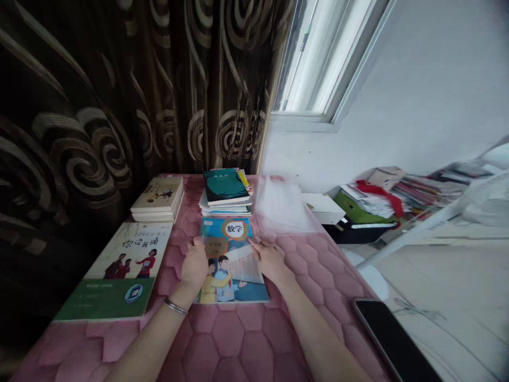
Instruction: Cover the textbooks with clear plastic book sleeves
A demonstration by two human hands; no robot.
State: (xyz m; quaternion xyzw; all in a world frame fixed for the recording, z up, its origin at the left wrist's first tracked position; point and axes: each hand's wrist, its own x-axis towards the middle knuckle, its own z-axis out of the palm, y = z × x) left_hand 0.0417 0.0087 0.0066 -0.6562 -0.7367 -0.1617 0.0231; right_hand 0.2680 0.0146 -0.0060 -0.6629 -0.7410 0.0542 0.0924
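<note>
In the head view, both forearms are slanting inward and forward from the bottom edge, hands apart, one at each side of a blue, rectangular paper-covered book (pixel 234 260) with an orange-ringed title. The book is lying flat on a pink, hexagon-quilted surface (pixel 248 339). The left hand (pixel 194 265), a thin silvery bracelet (pixel 175 306) circling its wrist, is bending its fingers at the left edge; the right hand (pixel 270 257) is stretching its fingers toward the upper left, touching the right edge. Whether either is pinching the book, I cannot tell.
</note>
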